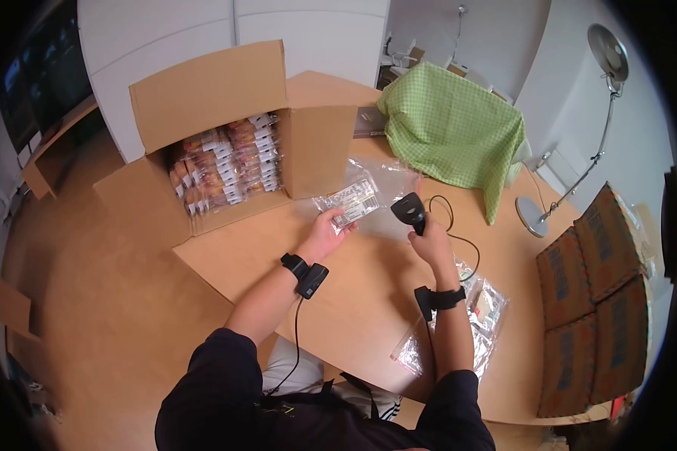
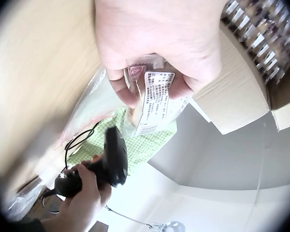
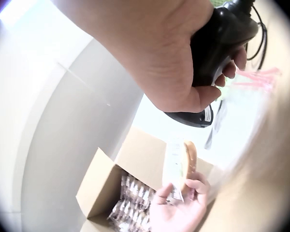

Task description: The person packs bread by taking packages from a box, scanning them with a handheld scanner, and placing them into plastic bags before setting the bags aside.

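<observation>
My left hand pinches a wrapped bread packet between thumb and fingers above the table. Its white printed label faces up in the left wrist view, and the tan bread shows edge-on in the right wrist view. In my right hand is a black barcode scanner, gripped by its handle, its head close to the packet's right side. Left of the packet stands an open carton holding rows of similar wrapped packets.
A clear plastic bag lies behind the hands. Another bag with packets sits under my right forearm. The scanner's cable loops across the table. A green checked cloth, a lamp and stacked brown boxes stand around.
</observation>
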{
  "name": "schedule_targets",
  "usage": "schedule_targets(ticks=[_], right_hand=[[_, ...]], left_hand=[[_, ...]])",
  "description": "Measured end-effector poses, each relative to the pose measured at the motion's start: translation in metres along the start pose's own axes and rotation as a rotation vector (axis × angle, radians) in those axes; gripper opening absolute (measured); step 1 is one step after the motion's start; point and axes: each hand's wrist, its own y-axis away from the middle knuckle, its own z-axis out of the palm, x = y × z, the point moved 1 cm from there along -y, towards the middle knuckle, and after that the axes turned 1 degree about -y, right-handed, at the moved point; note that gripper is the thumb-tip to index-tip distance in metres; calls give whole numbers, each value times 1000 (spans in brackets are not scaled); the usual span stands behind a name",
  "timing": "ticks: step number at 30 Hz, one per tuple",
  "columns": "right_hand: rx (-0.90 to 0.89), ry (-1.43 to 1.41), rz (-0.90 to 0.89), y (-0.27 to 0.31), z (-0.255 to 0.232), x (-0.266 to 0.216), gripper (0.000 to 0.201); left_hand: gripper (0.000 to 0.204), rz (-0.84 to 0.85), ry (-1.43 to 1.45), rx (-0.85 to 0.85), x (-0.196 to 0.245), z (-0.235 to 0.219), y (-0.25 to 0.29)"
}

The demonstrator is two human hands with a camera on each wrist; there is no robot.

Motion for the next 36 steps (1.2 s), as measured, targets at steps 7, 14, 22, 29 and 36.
schedule_targets(ticks=[7, 14, 22, 29, 36], right_hand=[[-145, -194, 3, 10, -26, -11, 32], [-181, -209, -35, 18, -26, -21, 27], [-219, -172, 3, 25, -35, -31, 39], [-224, -123, -23, 26, -37, -36, 38], [-99, -223, -72, 7, -18, -8, 42]], left_hand=[[33, 6, -11, 12, -4, -4, -3], [37, 41, -89, -22, -5, -3, -3], [38, 35, -130, -21, -4, 0, 0], [33, 9, -104, -14, -4, -4, -4], [27, -27, 29, -57, -2, -18, -11]])
